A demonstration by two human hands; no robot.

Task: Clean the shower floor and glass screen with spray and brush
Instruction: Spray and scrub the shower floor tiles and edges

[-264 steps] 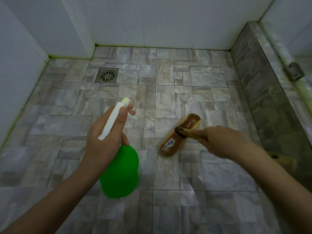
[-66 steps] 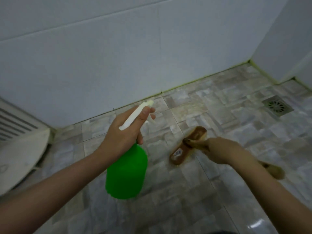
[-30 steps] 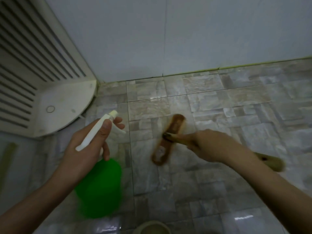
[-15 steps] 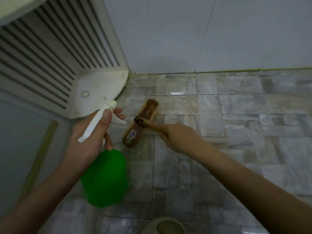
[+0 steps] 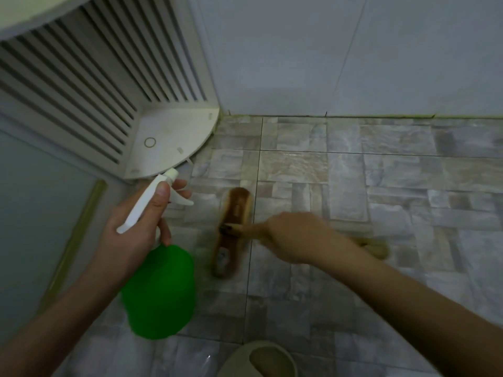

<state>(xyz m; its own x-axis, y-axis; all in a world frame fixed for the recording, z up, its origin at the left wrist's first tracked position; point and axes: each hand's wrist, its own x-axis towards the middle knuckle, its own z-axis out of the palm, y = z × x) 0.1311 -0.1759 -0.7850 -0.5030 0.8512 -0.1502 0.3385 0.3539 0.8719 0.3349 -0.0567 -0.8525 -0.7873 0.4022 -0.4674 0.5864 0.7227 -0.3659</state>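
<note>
Floor scrubbing seems in hand. Mid-frame, the right hand grasps the brown wooden long-handled scrub brush, head down on the grey stone-patterned tile floor. At lower left, the left hand clutches the green plastic spray bottle. The next move likely needs a squirt ahead of the bristles.

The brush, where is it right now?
In the head view the brush is on the tiled floor near the middle, held by the right hand, just right of the green spray bottle and near the white corner shelf.
</note>
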